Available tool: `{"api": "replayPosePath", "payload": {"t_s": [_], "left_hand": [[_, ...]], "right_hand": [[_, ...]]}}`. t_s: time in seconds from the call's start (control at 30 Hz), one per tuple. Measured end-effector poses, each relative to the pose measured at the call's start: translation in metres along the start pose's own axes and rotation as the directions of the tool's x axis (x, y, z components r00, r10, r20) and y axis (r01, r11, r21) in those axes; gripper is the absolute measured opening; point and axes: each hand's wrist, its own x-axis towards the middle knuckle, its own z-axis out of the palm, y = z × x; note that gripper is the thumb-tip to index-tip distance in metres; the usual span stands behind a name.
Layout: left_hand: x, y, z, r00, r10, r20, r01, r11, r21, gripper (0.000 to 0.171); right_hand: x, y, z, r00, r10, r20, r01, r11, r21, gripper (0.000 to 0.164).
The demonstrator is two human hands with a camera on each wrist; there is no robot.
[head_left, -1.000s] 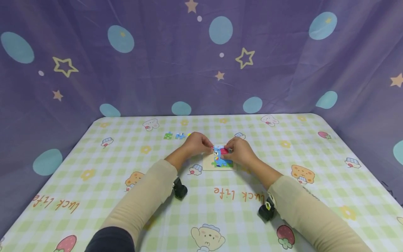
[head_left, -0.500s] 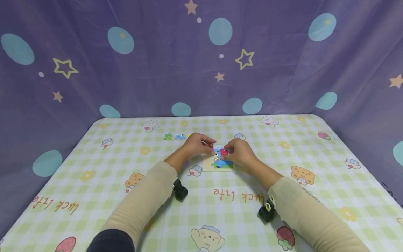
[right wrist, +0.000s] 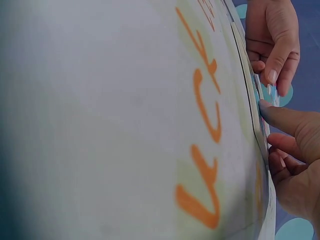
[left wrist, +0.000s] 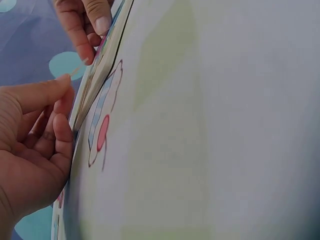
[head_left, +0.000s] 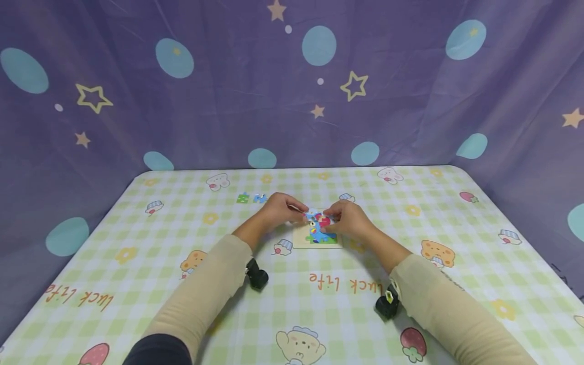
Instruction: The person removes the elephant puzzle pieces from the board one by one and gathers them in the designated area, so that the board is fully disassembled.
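A small jigsaw puzzle (head_left: pixel 323 237) with a blue and red picture lies in a pale wooden tray (head_left: pixel 302 242); the tray's left strip is bare wood. My left hand (head_left: pixel 279 209) pinches a puzzle piece (head_left: pixel 312 215) between thumb and forefinger at the puzzle's upper left. That piece shows edge-on and tilted in the left wrist view, just above the tray. My right hand (head_left: pixel 350 221) rests on the puzzle's right side, thumb and forefinger touching its face around the red part. In the right wrist view its thumb (right wrist: pixel 282 117) presses down while the other fingers bend beside the tray's edge.
Two loose puzzle pieces, a green piece (head_left: pixel 243 197) and a blue piece (head_left: pixel 260 198), lie on the cloth left of the left hand. A checked tablecloth (head_left: pixel 255 319) with printed cartoons covers the table. Behind it hangs a purple curtain (head_left: pixel 219 101).
My left hand has shifted slightly left, drawing the pinched piece a little that way. A yellow patch beside the left hand is now hidden behind it. The right hand has stayed put.
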Motion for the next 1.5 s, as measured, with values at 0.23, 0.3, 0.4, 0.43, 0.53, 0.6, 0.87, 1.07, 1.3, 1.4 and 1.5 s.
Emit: {"api": "replayPosePath", "payload": {"t_s": [0.23,0.3,0.4,0.43,0.53,0.6,0.87,1.07,1.3,1.4,1.5], "left_hand": [[-0.003,-0.005,-0.008,0.999,-0.045,-0.006,0.045,0.997,-0.063,0.02],[-0.006,-0.007,-0.012,0.999,-0.038,-0.002,0.038,0.996,-0.079,0.02],[-0.009,-0.009,-0.017,1.0,-0.02,-0.001,0.02,0.995,-0.095,0.022],[-0.011,-0.009,-0.018,1.0,-0.018,-0.004,0.017,0.995,-0.101,0.022],[-0.014,-0.01,-0.023,1.0,-0.016,-0.02,0.014,0.994,-0.108,0.023],[-0.016,-0.011,-0.026,0.999,-0.019,-0.033,0.016,0.994,-0.11,0.024],[-0.026,-0.017,-0.044,0.999,-0.011,-0.048,0.004,0.99,-0.143,0.027],[-0.035,-0.023,-0.064,1.0,-0.019,-0.007,0.019,0.996,-0.085,0.028],[-0.043,-0.031,-0.083,0.999,-0.023,0.023,0.025,0.992,-0.121,0.03],[-0.047,-0.034,-0.09,0.999,-0.03,0.028,0.033,0.991,-0.127,0.031],[-0.049,-0.038,-0.097,0.999,-0.028,0.023,0.03,0.993,-0.118,0.032]], "right_hand": [[0.001,-0.001,0.001,1.0,0.02,0.006,-0.02,1.0,-0.012,0.042],[0.001,-0.001,0.001,1.0,0.02,0.005,-0.02,1.0,-0.012,0.043],[0.001,0.0,0.001,1.0,0.021,0.006,-0.021,1.0,-0.014,0.043],[0.002,0.0,0.001,1.0,0.021,0.007,-0.021,1.0,-0.016,0.043],[0.002,0.0,0.001,1.0,0.022,0.009,-0.022,1.0,-0.02,0.043],[0.002,0.001,0.001,1.0,0.023,0.009,-0.023,1.0,-0.021,0.043],[0.002,0.001,0.002,1.0,0.028,0.004,-0.027,1.0,-0.009,0.043],[0.0,-0.001,0.001,1.0,0.021,0.0,-0.021,1.0,-0.018,0.042],[0.001,-0.001,0.001,1.0,0.012,0.001,-0.012,1.0,-0.019,0.043],[0.001,0.0,0.001,1.0,0.01,0.002,-0.01,1.0,-0.025,0.043],[0.001,0.0,0.001,1.0,0.005,0.004,-0.005,1.0,-0.029,0.043]]}}
